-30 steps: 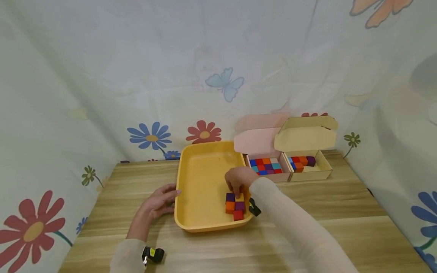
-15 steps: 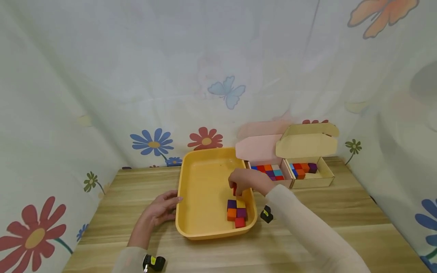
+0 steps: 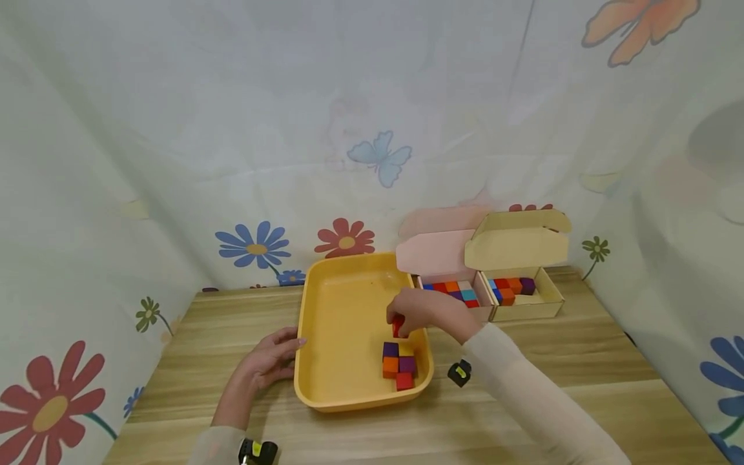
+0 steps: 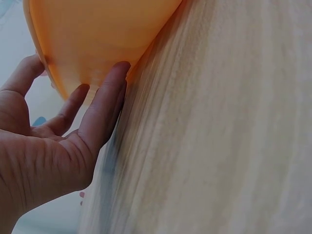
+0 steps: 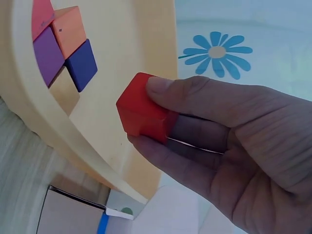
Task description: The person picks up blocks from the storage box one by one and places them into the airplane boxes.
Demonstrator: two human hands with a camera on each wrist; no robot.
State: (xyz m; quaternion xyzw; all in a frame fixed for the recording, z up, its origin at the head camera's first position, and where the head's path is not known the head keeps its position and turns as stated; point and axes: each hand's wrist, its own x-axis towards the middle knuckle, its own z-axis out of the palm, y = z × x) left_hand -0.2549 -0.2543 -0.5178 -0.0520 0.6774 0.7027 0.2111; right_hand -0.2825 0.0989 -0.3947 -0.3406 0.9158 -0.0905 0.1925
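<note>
With thumb and fingertips, my right hand pinches a red cube block, held over the yellow tray in the head view. Just nearer than it, in the tray's near right corner, a group of cubes sits together: a dark blue cube, a yellow cube, an orange cube, a purple cube and another red cube. My left hand rests at the tray's left side, its extended fingers along the outer wall and its thumb at the rim.
Two open-lidded boxes stand behind and right of the tray: a pink box with many coloured cubes, partly behind my right hand, and a cream box holding several cubes. A wooden table carries everything; a flower-printed curtain hangs behind.
My right hand has risen from the yellow cube in the group and moved slightly back; the red cube now shows in its fingers. The left hand stays at the tray.
</note>
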